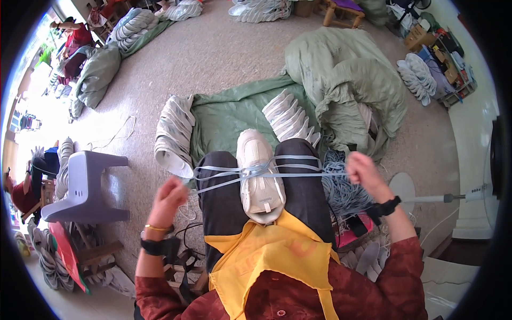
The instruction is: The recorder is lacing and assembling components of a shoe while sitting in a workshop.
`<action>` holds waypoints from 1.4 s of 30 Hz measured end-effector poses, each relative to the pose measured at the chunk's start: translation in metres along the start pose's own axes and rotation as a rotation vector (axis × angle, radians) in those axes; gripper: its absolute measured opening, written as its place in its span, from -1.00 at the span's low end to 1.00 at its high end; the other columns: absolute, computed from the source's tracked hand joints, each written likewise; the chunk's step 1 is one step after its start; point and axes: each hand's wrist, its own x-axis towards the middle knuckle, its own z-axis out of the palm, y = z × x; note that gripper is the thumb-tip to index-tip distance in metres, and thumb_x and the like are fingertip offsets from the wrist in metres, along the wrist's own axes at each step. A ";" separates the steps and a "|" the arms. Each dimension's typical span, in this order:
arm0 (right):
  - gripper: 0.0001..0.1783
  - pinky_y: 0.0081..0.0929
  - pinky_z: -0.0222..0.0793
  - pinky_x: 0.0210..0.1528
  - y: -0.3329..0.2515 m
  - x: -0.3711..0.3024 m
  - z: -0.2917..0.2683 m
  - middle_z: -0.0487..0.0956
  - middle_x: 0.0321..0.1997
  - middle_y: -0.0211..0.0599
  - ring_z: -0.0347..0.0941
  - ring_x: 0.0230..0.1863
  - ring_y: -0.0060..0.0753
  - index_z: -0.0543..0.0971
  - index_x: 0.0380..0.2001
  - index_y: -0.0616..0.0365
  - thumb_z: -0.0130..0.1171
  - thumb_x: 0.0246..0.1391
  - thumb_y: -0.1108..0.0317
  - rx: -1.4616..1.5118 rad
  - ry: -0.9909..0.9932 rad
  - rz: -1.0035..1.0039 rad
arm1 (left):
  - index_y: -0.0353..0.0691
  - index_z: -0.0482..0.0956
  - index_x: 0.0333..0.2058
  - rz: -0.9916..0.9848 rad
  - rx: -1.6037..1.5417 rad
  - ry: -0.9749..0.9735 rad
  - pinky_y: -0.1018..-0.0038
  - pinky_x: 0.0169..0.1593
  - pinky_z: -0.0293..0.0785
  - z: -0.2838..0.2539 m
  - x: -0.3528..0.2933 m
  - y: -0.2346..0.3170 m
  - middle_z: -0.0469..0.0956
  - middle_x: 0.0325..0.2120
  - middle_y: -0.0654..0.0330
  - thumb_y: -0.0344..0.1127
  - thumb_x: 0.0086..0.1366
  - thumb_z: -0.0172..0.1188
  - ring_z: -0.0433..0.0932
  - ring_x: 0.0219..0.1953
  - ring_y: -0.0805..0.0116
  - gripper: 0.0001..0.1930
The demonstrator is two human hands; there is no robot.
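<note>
A cream-white sneaker is between my thighs, its toe pointing away from me. Light grey-blue shoelaces cross over its upper in a knot, with loose loops lying out over both thighs. My left hand, out past the left knee, is closed on one lace end. Beyond the right knee, my right hand grips the other end in a closed fist. Between the two hands the lace runs nearly straight and looks taut. The fingertips' exact hold is too small to make out.
Stacked shoe uppers and another stack lie on a green cloth. Near my right knee is a heap of grey-blue laces. A large green sack slumps behind it. A purple-grey plastic chair stands left; people sit farther left.
</note>
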 end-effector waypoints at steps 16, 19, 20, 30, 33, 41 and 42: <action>-0.82 -0.65 0.53 -0.40 0.011 0.004 0.014 0.66 -0.36 -0.44 0.60 -0.43 -0.63 0.67 -0.13 0.21 0.26 0.31 0.34 -0.430 0.236 -0.300 | -0.31 0.50 -0.29 0.528 0.782 0.263 0.41 -0.27 0.53 0.059 0.005 0.035 0.54 -0.30 0.13 -0.60 0.13 0.33 0.57 -0.31 0.27 -0.79; -0.82 -0.66 0.50 -0.39 -0.009 0.006 0.090 0.64 -0.21 -0.35 0.60 -0.41 -0.62 0.66 -0.16 0.29 0.33 0.19 0.47 -0.419 0.011 -0.454 | -0.27 0.50 -0.25 0.587 0.835 0.063 0.27 -0.16 0.50 0.119 0.016 0.045 0.48 -0.22 0.05 -0.62 0.08 0.32 0.51 -0.18 0.00 -0.73; -0.81 -0.65 0.48 -0.40 -0.010 0.010 0.102 0.64 -0.23 -0.31 0.60 -0.42 -0.61 0.66 -0.16 0.28 0.35 0.16 0.48 -0.529 -0.022 -0.527 | -0.27 0.49 -0.24 0.628 0.849 0.034 0.24 -0.12 0.47 0.129 0.024 0.040 0.46 -0.22 0.05 -0.61 0.06 0.32 0.47 -0.15 -0.02 -0.71; -0.87 -0.33 0.47 -0.40 -0.010 0.023 0.142 0.60 -0.32 -0.17 0.56 -0.45 -0.22 0.61 -0.28 0.25 0.35 0.13 0.46 -0.921 -0.097 -0.806 | -0.30 0.45 -0.30 0.255 0.335 -0.324 0.42 -0.12 0.40 0.119 0.058 0.006 0.39 -0.34 0.12 -0.58 0.16 0.25 0.42 -0.27 0.20 -0.83; -0.88 -0.33 0.45 -0.43 -0.004 0.026 0.144 0.60 -0.38 -0.14 0.55 -0.47 -0.23 0.58 -0.33 0.26 0.33 0.14 0.46 -0.881 -0.096 -0.839 | -0.31 0.43 -0.30 0.319 0.540 -0.284 0.44 -0.16 0.41 0.123 0.056 0.012 0.39 -0.41 0.15 -0.55 0.17 0.26 0.41 -0.32 0.25 -0.82; -0.83 -0.36 0.41 -0.48 -0.015 0.017 0.139 0.59 -0.53 -0.12 0.53 -0.57 -0.31 0.56 -0.38 0.33 0.35 0.13 0.46 -0.707 -0.097 -0.570 | -0.32 0.44 -0.34 0.539 0.688 -0.058 0.34 -0.28 0.47 0.130 0.056 0.021 0.45 -0.45 0.10 -0.61 0.12 0.24 0.53 -0.39 0.19 -0.83; -0.83 -0.36 0.41 -0.48 -0.015 0.017 0.140 0.59 -0.53 -0.12 0.53 -0.57 -0.31 0.56 -0.38 0.33 0.35 0.13 0.46 -0.707 -0.098 -0.570 | -0.32 0.46 -0.33 0.599 0.785 -0.020 0.37 -0.28 0.48 0.128 0.058 0.017 0.47 -0.44 0.09 -0.61 0.13 0.25 0.56 -0.39 0.20 -0.83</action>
